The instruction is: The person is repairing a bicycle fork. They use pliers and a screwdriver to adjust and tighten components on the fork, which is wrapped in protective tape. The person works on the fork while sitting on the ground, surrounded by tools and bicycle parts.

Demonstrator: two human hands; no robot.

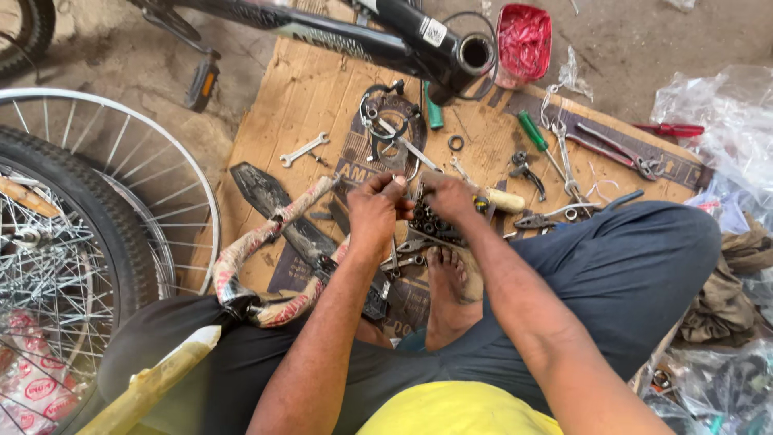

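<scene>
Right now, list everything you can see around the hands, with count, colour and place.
cardboard sheet: one, brown, on the ground under the tools
bicycle frame: one, black, top
spoked wheels: two, silver rims, left
spanner: one, silver, on the cardboard
screwdrivers: two, green handles, top centre
red tub: one, top
plastic bags: clear, right
small metal part: dark, between both hands
left hand: on the part
right hand: on the part

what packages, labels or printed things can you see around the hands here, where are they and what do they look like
Sticker: on the black bike frame, top centre; small white rectangle.
Cardboard sheet: flattened under the tools; brown with dark printed panels.
Plastic bags: right edge; clear, crumpled.
Printed wrapper: bottom left behind the spokes; pale with red ovals.
</scene>
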